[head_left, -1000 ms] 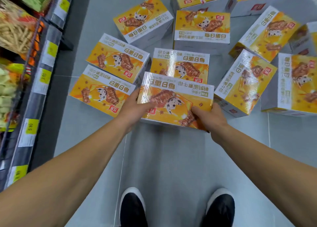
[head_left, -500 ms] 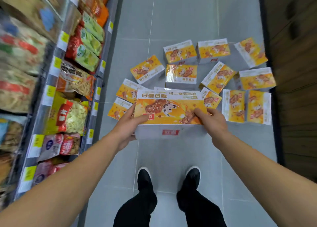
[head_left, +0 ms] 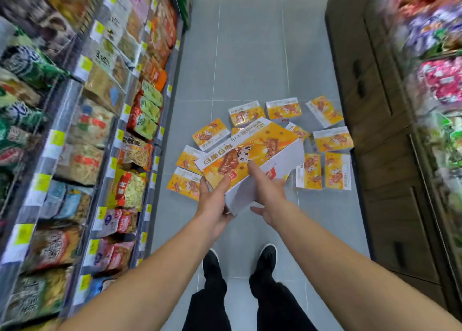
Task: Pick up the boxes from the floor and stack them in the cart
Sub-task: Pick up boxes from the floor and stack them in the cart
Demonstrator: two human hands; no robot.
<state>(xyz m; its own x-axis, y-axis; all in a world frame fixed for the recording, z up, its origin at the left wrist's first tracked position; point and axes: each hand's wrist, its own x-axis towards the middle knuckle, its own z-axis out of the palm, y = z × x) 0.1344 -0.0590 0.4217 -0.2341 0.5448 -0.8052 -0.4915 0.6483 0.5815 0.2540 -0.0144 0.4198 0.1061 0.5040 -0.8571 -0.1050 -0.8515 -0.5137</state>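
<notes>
**One box up in both hands, rest on the floor**

Held box [head_left: 252, 156]: orange/yellow top w/ cartoon cow print, white sides, tilted so the far-right corner sits higher. It's off the floor, in front of the person at abt mid-frame, above the nearest floor boxes.

L hand [head_left: 212, 203] grips the near-left corner: thumb up over the printed top edge, fingers under/behind the white side. R hand [head_left: 266, 193] holds the near-right part: index finger stretched onto the printed top, thumb and other fingers round the white side and bottom edge. Both hands wrapped on the box, neither free. Both forearms bare, reaching in from the bottom corners.

Floor boxes [head_left: 332, 139]: same print, scattered flat on the grey tile floor [head_left: 250, 56] just beyond the held one. Two lie at left [head_left: 183, 183], partly hidden by the held box & L hand; one a bit further up-left [head_left: 211, 133]; a row of three at the far side [head_left: 283, 109]; two side by side at right [head_left: 323, 170]. Some touch or overlap; exact count unclear since the held box covers the middle.

Below the hands: black trousers and black shoes w/ white soles [head_left: 267, 253], standing on the tiles.

L side: store shelving [head_left: 82, 131] packed w/ snack bags, yellow price tags on the rails, blurred. R side: dark wood-look cabinet [head_left: 375, 106] against the aisle; past it more shelves w/ coloured packs [head_left: 440, 81], heavily blurred.
</notes>
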